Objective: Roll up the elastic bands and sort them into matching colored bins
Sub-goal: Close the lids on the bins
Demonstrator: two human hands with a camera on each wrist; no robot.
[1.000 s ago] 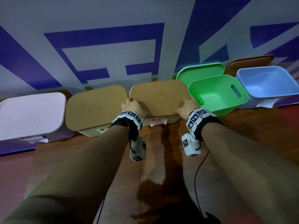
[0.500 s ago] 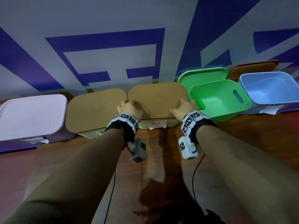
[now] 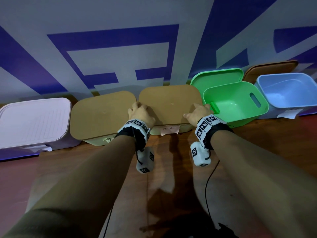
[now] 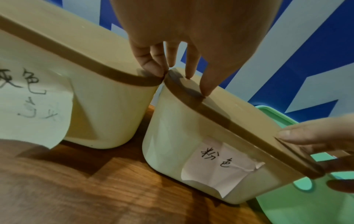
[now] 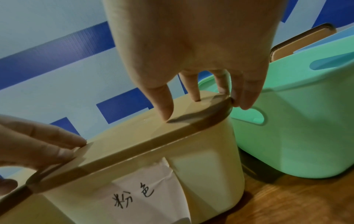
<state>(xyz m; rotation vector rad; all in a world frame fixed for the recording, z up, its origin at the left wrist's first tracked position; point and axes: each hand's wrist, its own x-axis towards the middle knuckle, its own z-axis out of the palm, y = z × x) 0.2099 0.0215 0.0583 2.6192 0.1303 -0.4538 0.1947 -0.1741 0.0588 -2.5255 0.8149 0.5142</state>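
Both hands' fingers point(image 4: 207, 84) grip one smooth tan lid point(image 3: 169, 102) — flat, round-cornered — at opposite ends

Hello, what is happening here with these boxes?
A person has both hands on the brown lid of the middle cream bin, the one with a handwritten paper label. The left hand holds its left corner, the right hand its right corner. The lid is still on. The green bin and blue bin stand open. No elastic bands are visible.
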